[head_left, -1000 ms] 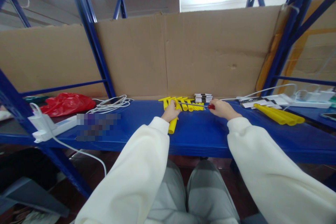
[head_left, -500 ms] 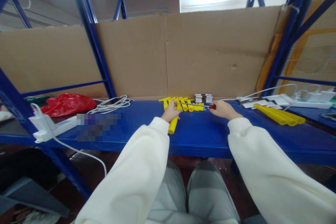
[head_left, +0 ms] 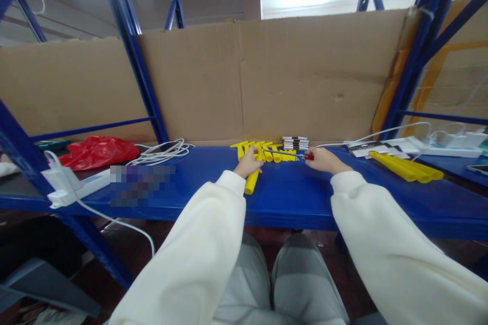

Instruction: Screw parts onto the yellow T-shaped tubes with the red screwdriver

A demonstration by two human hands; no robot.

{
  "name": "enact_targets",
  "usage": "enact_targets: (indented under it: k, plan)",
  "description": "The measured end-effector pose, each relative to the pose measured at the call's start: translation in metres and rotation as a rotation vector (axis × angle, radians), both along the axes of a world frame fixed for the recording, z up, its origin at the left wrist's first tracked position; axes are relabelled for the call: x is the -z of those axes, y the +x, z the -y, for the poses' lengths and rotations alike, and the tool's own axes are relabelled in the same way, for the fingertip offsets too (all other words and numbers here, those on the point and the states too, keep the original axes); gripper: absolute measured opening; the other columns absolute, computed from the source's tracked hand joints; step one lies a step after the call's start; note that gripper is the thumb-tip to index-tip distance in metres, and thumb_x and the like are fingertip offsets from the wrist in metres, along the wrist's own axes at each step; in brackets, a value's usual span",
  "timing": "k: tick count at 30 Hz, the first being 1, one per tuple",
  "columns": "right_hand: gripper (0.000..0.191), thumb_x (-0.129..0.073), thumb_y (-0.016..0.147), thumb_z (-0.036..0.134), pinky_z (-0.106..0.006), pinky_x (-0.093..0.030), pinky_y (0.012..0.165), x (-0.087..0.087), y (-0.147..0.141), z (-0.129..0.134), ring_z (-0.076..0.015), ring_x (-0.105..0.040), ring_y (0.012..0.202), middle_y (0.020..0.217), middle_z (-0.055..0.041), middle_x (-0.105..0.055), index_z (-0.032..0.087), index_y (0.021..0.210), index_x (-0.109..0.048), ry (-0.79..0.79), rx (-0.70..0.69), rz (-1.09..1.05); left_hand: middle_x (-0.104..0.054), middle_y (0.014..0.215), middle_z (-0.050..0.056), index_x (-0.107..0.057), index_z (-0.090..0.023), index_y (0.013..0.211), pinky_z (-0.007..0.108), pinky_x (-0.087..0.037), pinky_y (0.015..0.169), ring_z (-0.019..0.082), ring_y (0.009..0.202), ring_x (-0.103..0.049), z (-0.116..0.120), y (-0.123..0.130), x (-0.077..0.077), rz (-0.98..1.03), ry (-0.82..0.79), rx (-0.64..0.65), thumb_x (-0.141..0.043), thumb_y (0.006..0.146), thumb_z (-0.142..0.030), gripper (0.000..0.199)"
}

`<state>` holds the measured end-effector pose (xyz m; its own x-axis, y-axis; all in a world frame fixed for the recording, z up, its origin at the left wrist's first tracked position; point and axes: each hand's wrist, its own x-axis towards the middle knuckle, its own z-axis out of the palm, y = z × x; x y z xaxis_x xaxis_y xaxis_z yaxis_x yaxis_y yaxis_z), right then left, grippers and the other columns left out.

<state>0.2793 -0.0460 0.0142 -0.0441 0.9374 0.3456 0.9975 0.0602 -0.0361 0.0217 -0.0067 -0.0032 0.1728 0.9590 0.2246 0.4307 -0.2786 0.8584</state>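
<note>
My left hand point(head_left: 247, 163) is closed around a yellow T-shaped tube piece point(head_left: 250, 184), whose round end points toward me over the blue shelf. In my right hand point(head_left: 323, 159) is a screwdriver point(head_left: 308, 156) with a red handle. Its thin metal shaft runs left, almost level, to the upper part of the yellow piece by my left fingers. Whether the tip sits in a screw is too small to tell. Just behind the hands lie several yellow T-shaped pieces point(head_left: 269, 155) in a row, with smaller yellow parts point(head_left: 288, 156) on their right.
White-and-black flat items point(head_left: 295, 142) are stacked against the cardboard panel point(head_left: 305, 76). Yellow tubes point(head_left: 404, 167) lie at the right near white power strips and cables. On the left are a red plastic bag point(head_left: 101, 152), a coiled white cable point(head_left: 168, 152) and a power strip point(head_left: 89, 183). Blue posts flank the shelf.
The screwdriver's red handle has shifted very slightly down in my right hand. My left hand and the yellow tube piece stay in place.
</note>
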Motion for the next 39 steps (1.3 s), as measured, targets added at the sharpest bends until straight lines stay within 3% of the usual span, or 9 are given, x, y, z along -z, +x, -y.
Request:
enact_targets:
  k: [13, 19, 28, 32, 39]
  plan:
    - [0.017, -0.061, 0.083, 0.031, -0.029, -0.040, 0.062, -0.0030, -0.0048, 0.0040, -0.0252, -0.069, 0.079, 0.086, -0.0102, -0.075, 0.020, 0.094, -0.067, -0.024, 0.046, 0.018, -0.070, 0.097, 0.006, -0.053, -0.019, 0.121, 0.028, -0.058, 0.058, 0.014, 0.057, -0.067, -0.0012, -0.0014, 0.0023, -0.063, 0.042, -0.031, -0.063, 0.080, -0.005, 0.045]
    - [0.014, -0.057, 0.082, 0.025, -0.028, -0.042, 0.067, -0.0026, -0.0055, 0.0038, -0.0240, -0.069, 0.082, 0.089, -0.0103, -0.075, 0.020, 0.090, -0.067, -0.012, -0.007, -0.016, -0.069, 0.103, 0.007, -0.053, -0.018, 0.119, 0.027, -0.058, 0.057, 0.011, 0.055, -0.064, -0.0003, -0.0010, 0.0018, -0.062, 0.054, -0.032, -0.062, 0.080, -0.004, 0.042]
    - [0.014, -0.060, 0.080, 0.027, -0.028, -0.038, 0.061, 0.0011, -0.0015, -0.0005, -0.0237, -0.067, 0.076, 0.082, -0.0081, -0.073, 0.021, 0.092, -0.064, 0.014, 0.004, 0.018, -0.066, 0.121, 0.010, -0.053, -0.019, 0.118, 0.027, -0.059, 0.057, 0.010, 0.058, -0.065, -0.0015, -0.0014, 0.0012, -0.052, 0.062, 0.003, -0.062, 0.078, -0.004, 0.043]
    - [0.013, -0.058, 0.081, 0.024, -0.028, -0.041, 0.065, 0.0003, -0.0033, 0.0010, -0.0246, -0.069, 0.082, 0.089, -0.0090, -0.075, 0.021, 0.092, -0.063, 0.002, 0.008, 0.031, -0.066, 0.119, 0.010, -0.053, -0.018, 0.118, 0.028, -0.059, 0.058, 0.011, 0.058, -0.064, -0.0024, -0.0015, 0.0021, -0.057, 0.068, 0.003, -0.061, 0.079, -0.004, 0.042]
    - [0.013, -0.059, 0.079, 0.023, -0.028, -0.040, 0.063, -0.0016, -0.0062, 0.0030, -0.0246, -0.068, 0.079, 0.084, -0.0085, -0.074, 0.021, 0.091, -0.064, 0.017, 0.016, 0.033, -0.067, 0.107, 0.006, -0.055, -0.021, 0.115, 0.029, -0.060, 0.060, 0.012, 0.058, -0.063, -0.0039, -0.0026, 0.0038, -0.068, 0.074, -0.011, -0.063, 0.079, -0.005, 0.040]
